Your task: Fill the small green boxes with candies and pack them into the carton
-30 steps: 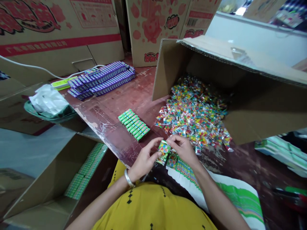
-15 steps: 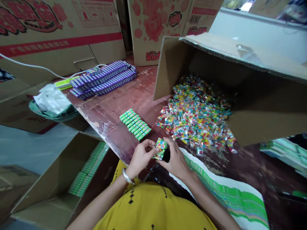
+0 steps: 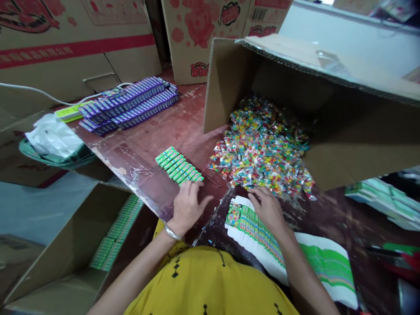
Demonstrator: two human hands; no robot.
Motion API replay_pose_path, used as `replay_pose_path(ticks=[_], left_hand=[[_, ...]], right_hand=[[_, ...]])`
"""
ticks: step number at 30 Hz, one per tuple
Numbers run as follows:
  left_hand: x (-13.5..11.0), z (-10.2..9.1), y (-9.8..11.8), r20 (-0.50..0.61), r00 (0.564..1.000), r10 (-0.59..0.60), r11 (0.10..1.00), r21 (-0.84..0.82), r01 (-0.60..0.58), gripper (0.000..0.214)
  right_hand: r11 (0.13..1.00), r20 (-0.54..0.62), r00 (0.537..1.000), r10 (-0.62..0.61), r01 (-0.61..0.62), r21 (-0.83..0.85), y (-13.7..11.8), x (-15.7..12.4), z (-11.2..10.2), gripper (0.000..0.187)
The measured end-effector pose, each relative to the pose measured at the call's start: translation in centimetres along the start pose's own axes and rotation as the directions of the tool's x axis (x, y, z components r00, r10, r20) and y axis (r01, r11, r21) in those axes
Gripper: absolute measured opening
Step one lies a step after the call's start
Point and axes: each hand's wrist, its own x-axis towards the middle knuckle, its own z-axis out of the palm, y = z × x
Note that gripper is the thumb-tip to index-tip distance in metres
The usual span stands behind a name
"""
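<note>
At frame centre, the left hand (image 3: 187, 208), thumb spread, is at green cartons (image 3: 177, 164), aligned probably for neatness, and the right hand (image 3: 269, 211), fingers parted, near candy packets (image 3: 262, 153).

the hands split at lower center! the left hand (image 3: 187, 210) breaks leftward, fingertips now over the near end of the row of green boxes (image 3: 176, 162), thumb swung wide. the right hand (image 3: 269, 211) slides right, just below the candy packets (image 3: 262, 151), uncovering the flat green cartons' (image 3: 234, 214) near end. the small box leaves their shared pinch.
</note>
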Motion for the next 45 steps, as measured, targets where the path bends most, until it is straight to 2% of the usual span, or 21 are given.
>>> replay_pose_path(ticks=[1,3,6,11,14,16,18,20,21,23,26,28,29,31,33,35,37,39,41,43,45], left_hand=[[-0.3,0.5,0.7,0.072,0.996,0.060,0.996,-0.069,-0.055,0.045],[-0.9,1.7,2.2,0.225,0.960,0.168,0.977,-0.171,-0.131,0.058],[-1.5,3.6,3.7,0.344,0.914,0.216,0.969,-0.188,-0.158,0.071],[-2.1,5.1,4.0,0.350,0.920,0.175,0.982,-0.129,-0.138,0.071],[-2.3,5.0,3.9,0.341,0.930,0.138,0.986,-0.133,-0.098,0.071],[-2.3,4.5,4.0,0.326,0.938,0.117,0.981,-0.188,-0.056,0.065],[-1.9,3.6,4.1,0.312,0.946,0.092,0.948,-0.318,0.012,0.052],[-1.2,2.4,4.2,0.342,0.938,0.060,0.850,-0.510,0.132,0.038],[-0.8,1.8,4.2,0.390,0.919,0.053,0.764,-0.608,0.214,0.033],[-0.1,0.7,4.1,0.518,0.851,0.087,0.539,-0.743,0.397,0.031],[0.3,0.0,4.0,0.632,0.749,0.199,0.190,-0.775,0.603,0.034],[0.2,-0.1,4.0,0.659,0.714,0.239,0.017,-0.738,0.675,0.033],[0.1,-0.1,4.0,0.668,0.702,0.245,-0.047,-0.715,0.697,0.034],[-0.1,0.1,4.0,0.677,0.701,0.225,-0.142,-0.689,0.710,0.036],[-0.1,0.2,3.9,0.666,0.722,0.189,-0.198,-0.694,0.692,0.041],[0.0,0.4,3.8,0.643,0.747,0.170,-0.216,-0.715,0.665,0.045],[0.1,0.4,3.7,0.626,0.762,0.167,-0.208,-0.733,0.648,0.045],[0.2,0.4,3.6,0.625,0.761,0.177,-0.167,-0.742,0.649,0.046],[0.1,0.3,3.5,0.633,0.743,0.218,-0.079,-0.747,0.660,0.048],[-0.1,0.1,3.4,0.647,0.714,0.267,0.049,-0.749,0.660,0.047],[-0.1,0.0,3.4,0.658,0.704,0.267,0.134,-0.749,0.649,0.042]], right_hand=[[1.000,0.016,1.000,-0.008,0.008,-0.015,0.3,-0.1,0.1,0.022],[0.999,0.053,0.998,-0.029,0.031,-0.033,0.3,-0.2,0.4,0.022],[0.997,0.082,0.995,-0.056,0.060,-0.054,-0.1,-0.3,0.9,0.021],[0.990,0.077,0.988,-0.131,0.135,-0.051,-0.7,-0.5,0.7,0.025],[0.989,0.024,0.989,-0.144,0.142,0.048,-1.1,-0.6,0.3,0.022],[0.979,-0.034,0.996,-0.082,0.087,0.184,-1.5,-0.6,-0.1,0.016],[0.916,-0.036,0.998,0.052,-0.034,0.399,-2.0,-0.5,-0.5,0.017],[0.775,0.047,0.985,0.166,-0.160,0.611,-2.6,-0.3,-0.9,0.021],[0.699,0.097,0.977,0.192,-0.205,0.685,-2.9,-0.2,-1.0,0.022],[0.587,0.158,0.968,0.197,-0.245,0.771,-3.5,0.1,-1.2,0.022],[0.528,0.175,0.967,0.187,-0.249,0.812,-4.6,0.5,-1.1,0.020],[0.548,0.163,0.971,0.176,-0.234,0.803,-5.3,0.5,-1.2,0.019],[0.586,0.128,0.976,0.177,-0.209,0.782,-5.7,0.4,-1.3,0.017],[0.717,-0.007,0.985,0.172,-0.120,0.687,-6.4,0.0,-1.6,0.019],[0.844,-0.121,0.987,0.106,-0.025,0.535,-6.9,-0.5,-1.9,0.030],[0.898,-0.070,0.998,-0.009,0.039,0.439,-7.3,-1.0,-2.0,0.038],[0.893,0.078,0.993,-0.085,0.041,0.447,-7.4,-1.4,-1.9,0.042],[0.859,0.179,0.980,-0.081,-0.023,0.512,-7.3,-1.5,-1.9,0.040],[0.797,0.264,0.964,-0.038,-0.130,0.590,-7.0,-1.3,-2.1,0.028],[0.748,0.393,0.919,-0.041,-0.232,0.622,-6.5,-0.9,-2.7,0.016],[0.746,0.535,0.841,-0.077,-0.307,0.591,-6.0,-0.5,-3.2,0.020]])
